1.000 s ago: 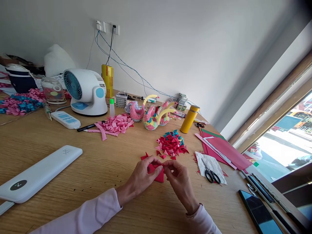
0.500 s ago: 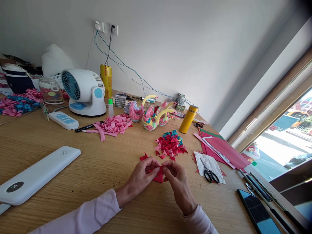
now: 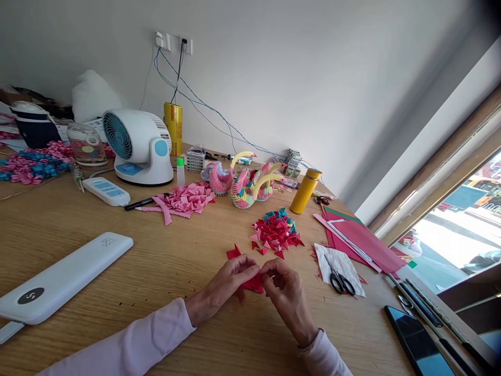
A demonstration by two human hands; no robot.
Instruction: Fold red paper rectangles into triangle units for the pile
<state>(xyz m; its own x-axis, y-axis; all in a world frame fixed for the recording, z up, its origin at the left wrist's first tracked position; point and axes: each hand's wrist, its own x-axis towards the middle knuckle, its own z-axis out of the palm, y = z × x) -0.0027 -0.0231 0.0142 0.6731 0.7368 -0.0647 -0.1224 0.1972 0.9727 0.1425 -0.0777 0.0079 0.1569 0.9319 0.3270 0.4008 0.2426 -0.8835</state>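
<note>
The person's left hand (image 3: pixel 229 284) and right hand (image 3: pixel 287 292) meet low over the wooden tabletop (image 3: pixel 164 266), and between their fingertips sits a small red paper piece (image 3: pixel 254 283). Both grips are closed on it: the left pinches its left end with thumb and forefinger, and the right pinches its right end from the other side, so the paper bridges the narrow gap between the hands. Its long axis seems to run roughly left to right, across the person's body, though the fingers hide most of its outline and its exact fold cannot be made out. Neither hand is clearly nearer, as the piece lies right at the meeting of the two grips and just above or touching the tabletop. A loose red triangle (image 3: pixel 234 253) lies just beyond the left hand's fingers. Farther off, straight ahead of the hands, is a pile of folded red and teal triangles (image 3: pixel 276 231). Scissors (image 3: pixel 340 279) rest on a white scrap to the right of the right hand, apart from it. A white power bank (image 3: pixel 64 279) lies well away to the left
</note>
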